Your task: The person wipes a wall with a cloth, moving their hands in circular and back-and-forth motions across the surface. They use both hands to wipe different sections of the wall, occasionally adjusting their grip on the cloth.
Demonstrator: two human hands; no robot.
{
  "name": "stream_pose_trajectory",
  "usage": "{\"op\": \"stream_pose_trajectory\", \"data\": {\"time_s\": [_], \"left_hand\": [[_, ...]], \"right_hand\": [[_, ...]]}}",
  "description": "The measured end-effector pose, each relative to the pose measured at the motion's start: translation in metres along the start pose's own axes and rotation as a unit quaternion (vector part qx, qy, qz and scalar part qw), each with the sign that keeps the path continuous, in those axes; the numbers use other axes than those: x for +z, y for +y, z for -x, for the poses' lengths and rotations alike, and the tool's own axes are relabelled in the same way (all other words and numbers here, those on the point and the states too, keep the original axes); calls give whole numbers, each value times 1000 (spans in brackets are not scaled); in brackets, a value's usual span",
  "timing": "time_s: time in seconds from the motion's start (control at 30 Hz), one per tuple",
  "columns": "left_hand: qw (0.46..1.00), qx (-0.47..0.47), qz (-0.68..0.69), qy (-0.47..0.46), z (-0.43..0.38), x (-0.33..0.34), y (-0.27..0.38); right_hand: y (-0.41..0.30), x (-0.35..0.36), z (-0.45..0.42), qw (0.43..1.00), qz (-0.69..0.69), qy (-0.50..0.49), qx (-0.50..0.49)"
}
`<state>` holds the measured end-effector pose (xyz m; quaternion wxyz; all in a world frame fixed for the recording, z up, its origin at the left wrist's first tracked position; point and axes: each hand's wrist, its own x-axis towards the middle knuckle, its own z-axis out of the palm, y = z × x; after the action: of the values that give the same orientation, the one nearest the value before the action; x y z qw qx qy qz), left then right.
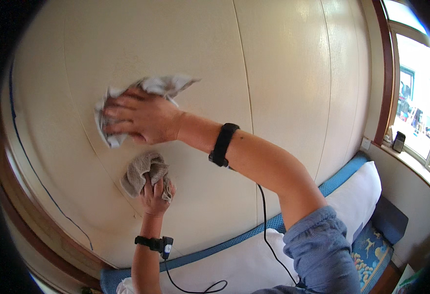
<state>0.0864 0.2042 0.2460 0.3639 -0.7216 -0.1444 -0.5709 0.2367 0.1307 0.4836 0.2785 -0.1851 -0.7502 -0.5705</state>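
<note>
My right hand (141,115) lies spread over a white cloth (167,84), pressing it against the cream wall panel (200,47). The cloth's crumpled edges stick out past the fingers and toward the upper right. Lower down, my left hand (155,196) grips a bunched grey-brown cloth (145,171) close to the wall. Whether that second cloth touches the panel, I cannot tell. Each arm wears a black strap, and the left strap (150,243) carries a small device with a cable.
Below the wall stands a sofa with a blue back edge (218,244) and white covers (215,268). A black cable (265,224) hangs beside my right arm. At right, a phone-like device (398,142) stands on the windowsill (413,158). A dark blue cord (46,187) runs down the left wall.
</note>
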Motion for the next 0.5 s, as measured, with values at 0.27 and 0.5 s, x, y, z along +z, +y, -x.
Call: {"op": "stream_pose_trajectory", "data": {"time_s": [0.27, 0.5], "left_hand": [[1000, 6, 12, 4, 5, 5, 0], [1000, 20, -2, 17, -10, -4, 6]], "right_hand": [[80, -27, -10, 990, 132, 18, 40], [233, -150, 129, 851, 361, 100, 369]]}}
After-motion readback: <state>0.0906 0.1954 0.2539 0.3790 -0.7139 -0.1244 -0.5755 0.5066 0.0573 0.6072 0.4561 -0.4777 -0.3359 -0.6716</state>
